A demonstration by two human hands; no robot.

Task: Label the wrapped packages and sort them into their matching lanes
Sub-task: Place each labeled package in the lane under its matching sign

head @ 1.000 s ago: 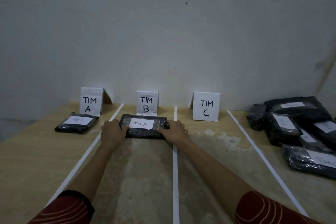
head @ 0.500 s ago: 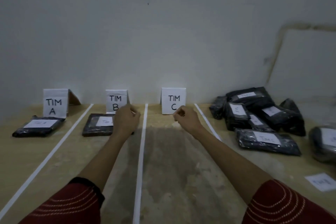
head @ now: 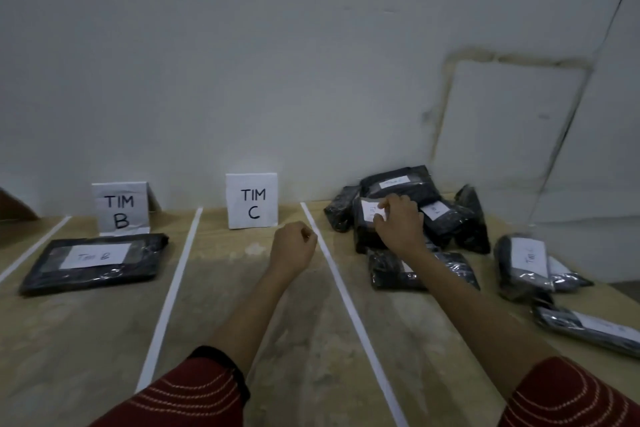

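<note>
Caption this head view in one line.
Right hand on a labelled package in the pile; left hand curled near TIM C sign.

Pretty dim, flat light overall — the grey wall (head: 311, 45) falls off darker toward the top corners. Shadows are soft, just a darker band down the middle of the table (head: 311, 340). Little glints on the plastic of the packages (head: 512, 282) at right. The right hand (head: 398, 225) and that pile look motion-smeared — wide-angle bend at the edges.
</note>
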